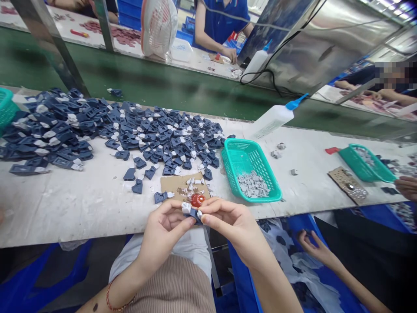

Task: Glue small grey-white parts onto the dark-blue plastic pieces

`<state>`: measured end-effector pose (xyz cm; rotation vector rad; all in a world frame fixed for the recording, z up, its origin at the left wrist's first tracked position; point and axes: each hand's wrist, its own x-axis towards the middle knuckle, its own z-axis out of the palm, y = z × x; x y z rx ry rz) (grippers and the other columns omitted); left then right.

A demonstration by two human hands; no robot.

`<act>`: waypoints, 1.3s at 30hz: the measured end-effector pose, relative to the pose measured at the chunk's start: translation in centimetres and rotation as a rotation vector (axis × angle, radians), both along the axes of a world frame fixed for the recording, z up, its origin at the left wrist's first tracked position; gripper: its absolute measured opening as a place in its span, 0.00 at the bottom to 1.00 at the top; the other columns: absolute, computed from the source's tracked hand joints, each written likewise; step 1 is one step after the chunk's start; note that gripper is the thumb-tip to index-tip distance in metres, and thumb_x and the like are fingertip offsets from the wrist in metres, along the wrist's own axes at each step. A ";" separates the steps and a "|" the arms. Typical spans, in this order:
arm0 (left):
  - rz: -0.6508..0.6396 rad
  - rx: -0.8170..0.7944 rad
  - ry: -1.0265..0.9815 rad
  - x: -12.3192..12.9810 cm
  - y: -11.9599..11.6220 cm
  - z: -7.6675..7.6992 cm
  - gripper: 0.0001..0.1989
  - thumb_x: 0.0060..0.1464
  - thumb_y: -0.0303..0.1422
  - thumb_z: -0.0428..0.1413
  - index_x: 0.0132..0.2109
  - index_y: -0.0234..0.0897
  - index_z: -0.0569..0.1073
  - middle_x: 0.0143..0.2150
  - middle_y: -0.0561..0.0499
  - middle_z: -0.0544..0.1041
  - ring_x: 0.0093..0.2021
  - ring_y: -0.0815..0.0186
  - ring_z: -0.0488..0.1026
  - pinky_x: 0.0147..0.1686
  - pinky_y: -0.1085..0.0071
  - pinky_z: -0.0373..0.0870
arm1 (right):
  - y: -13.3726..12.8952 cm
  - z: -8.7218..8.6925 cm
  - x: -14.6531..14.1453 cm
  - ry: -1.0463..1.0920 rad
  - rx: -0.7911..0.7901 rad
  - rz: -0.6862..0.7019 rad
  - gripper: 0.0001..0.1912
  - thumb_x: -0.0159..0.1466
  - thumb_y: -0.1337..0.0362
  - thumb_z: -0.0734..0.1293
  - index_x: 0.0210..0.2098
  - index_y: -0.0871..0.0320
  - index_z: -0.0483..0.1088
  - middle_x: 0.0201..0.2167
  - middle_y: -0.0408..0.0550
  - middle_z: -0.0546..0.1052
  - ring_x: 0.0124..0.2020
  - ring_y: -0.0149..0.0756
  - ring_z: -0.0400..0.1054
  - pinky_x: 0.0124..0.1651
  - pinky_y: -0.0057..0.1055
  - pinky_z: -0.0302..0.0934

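Over the table's front edge, my left hand [159, 234] pinches a dark blue plastic part [192, 213] with a white end piece [186, 208] between thumb and fingers. From the other side my right hand [239, 226] is closed on a small white piece [199, 214], held against the blue part; whether they are joined I cannot tell. Just behind the fingers, a glossy red round thing [197, 200] rests on a piece of cardboard [167, 184] with small grey pieces [195, 181]. One blue part [161, 197] lies at the cardboard's left corner.
A large heap of blue parts [130, 126] covers the table's left and middle. Right of the cardboard stands a green basket [276, 193] holding grey pieces [254, 184]; behind it is a white bottle with a blue nozzle [273, 119]. A co-worker's hands [314, 248] show at right.
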<state>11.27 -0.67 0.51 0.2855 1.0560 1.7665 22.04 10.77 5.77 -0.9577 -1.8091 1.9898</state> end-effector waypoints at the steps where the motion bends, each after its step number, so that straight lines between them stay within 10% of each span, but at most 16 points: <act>1: 0.006 0.000 0.006 0.0 0.0 0.0 0.10 0.49 0.29 0.65 0.38 0.36 0.73 0.36 0.50 0.82 0.38 0.66 0.79 0.41 0.73 0.76 | -0.1 0.1 0.0 0.001 0.017 0.012 0.03 0.55 0.63 0.74 0.30 0.54 0.79 0.34 0.46 0.79 0.38 0.35 0.74 0.43 0.32 0.69; 8: 0.024 -0.008 0.053 0.4 -0.3 0.0 0.08 0.49 0.29 0.64 0.37 0.36 0.73 0.36 0.50 0.82 0.39 0.64 0.80 0.42 0.71 0.77 | -0.6 0.5 0.3 -0.074 0.279 0.020 0.02 0.56 0.64 0.73 0.30 0.55 0.79 0.34 0.47 0.79 0.39 0.38 0.72 0.47 0.37 0.67; 22: 0.027 -0.054 0.185 0.6 -0.4 0.8 0.07 0.48 0.32 0.64 0.33 0.37 0.73 0.20 0.57 0.74 0.18 0.69 0.71 0.27 0.70 0.72 | -3.4 -1.2 -0.7 0.078 -0.217 0.028 0.21 0.63 0.46 0.63 0.47 0.54 0.71 0.33 0.45 0.74 0.21 0.27 0.62 0.24 0.26 0.61; 26: 0.107 -0.070 0.242 0.7 -0.3 0.1 0.08 0.44 0.29 0.66 0.31 0.37 0.74 0.31 0.53 0.80 0.34 0.65 0.77 0.38 0.73 0.73 | -3.6 -1.9 -1.0 0.073 -0.171 -0.067 0.17 0.63 0.49 0.65 0.43 0.54 0.76 0.30 0.44 0.73 0.19 0.24 0.53 0.22 0.22 0.54; 39: -0.134 -0.026 0.740 -0.6 0.0 0.2 0.08 0.55 0.28 0.58 0.42 0.42 0.76 0.42 0.50 0.79 0.44 0.62 0.76 0.46 0.70 0.72 | -3.7 -2.9 -0.2 -0.056 0.023 -0.105 0.21 0.68 0.48 0.57 0.50 0.51 0.72 0.52 0.50 0.74 0.47 0.40 0.71 0.39 0.30 0.69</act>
